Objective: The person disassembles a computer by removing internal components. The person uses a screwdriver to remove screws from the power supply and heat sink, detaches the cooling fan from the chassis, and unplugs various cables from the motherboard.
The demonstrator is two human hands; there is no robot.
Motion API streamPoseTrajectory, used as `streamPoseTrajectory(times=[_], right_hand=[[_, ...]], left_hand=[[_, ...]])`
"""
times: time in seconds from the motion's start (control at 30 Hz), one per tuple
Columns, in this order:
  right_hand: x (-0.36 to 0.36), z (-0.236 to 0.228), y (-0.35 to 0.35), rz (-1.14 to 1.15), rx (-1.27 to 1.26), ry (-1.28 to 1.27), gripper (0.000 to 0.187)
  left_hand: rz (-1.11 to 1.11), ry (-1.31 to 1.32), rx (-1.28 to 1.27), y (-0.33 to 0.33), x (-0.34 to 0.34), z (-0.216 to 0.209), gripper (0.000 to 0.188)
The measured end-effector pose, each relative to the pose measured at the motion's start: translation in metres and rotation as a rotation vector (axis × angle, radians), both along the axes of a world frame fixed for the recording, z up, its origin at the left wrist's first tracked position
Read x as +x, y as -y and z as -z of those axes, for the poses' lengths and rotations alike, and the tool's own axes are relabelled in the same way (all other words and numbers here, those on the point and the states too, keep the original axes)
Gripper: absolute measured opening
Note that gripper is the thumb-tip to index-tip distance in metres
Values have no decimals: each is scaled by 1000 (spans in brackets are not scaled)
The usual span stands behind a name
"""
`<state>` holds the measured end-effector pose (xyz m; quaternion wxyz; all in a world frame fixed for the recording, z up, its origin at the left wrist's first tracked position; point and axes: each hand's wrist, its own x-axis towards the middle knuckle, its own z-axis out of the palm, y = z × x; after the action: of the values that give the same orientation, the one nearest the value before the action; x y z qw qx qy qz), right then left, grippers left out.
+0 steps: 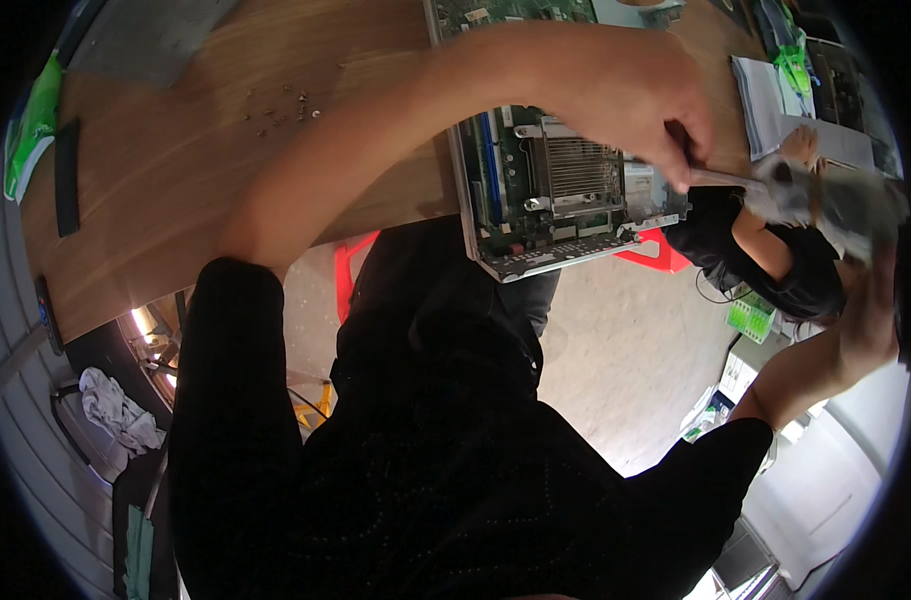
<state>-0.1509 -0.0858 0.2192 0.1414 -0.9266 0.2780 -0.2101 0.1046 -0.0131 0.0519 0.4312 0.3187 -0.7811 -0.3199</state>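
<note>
My left hand (pixel 635 100) reaches across above an open metal computer case (pixel 468 200). Its thumb and fingers are closed on the thin pale end of a grey-white bundle (pixel 835 205), which is smeared by motion and whose kind I cannot make out. Close below the bundle is my raised right hand (pixel 870 320); blur hides whether its fingers grip it. Inside the case lies a green circuit board (pixel 515 165) with a finned metal heat sink (pixel 578 172) and blue slots (pixel 492 150). Part of the case is hidden under my left forearm.
Small loose screws (pixel 280 108) lie on the brown wooden table (pixel 365 170). A dark flat bar (pixel 67 178) and a green packet (pixel 37 125) are at the left. On the right, another person's hand (pixel 800 145) rests by papers (pixel 835 140). Red stool parts (pixel 660 255) show below the table.
</note>
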Motion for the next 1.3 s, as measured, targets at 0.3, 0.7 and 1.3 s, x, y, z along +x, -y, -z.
streamPoseTrajectory(times=[0.3, 0.7, 1.3], right_hand=[[19, 36, -55, -164, -206, -262, 60], [25, 31, -69, -75, -284, -334, 63], [7, 25, -64, -50, -342, -237, 73]], left_hand=[[295, 485, 368, -17, -5, -13, 18], [299, 583, 254, -19, -13, -14, 19], [295, 507, 278, -21, -6, -18, 22]])
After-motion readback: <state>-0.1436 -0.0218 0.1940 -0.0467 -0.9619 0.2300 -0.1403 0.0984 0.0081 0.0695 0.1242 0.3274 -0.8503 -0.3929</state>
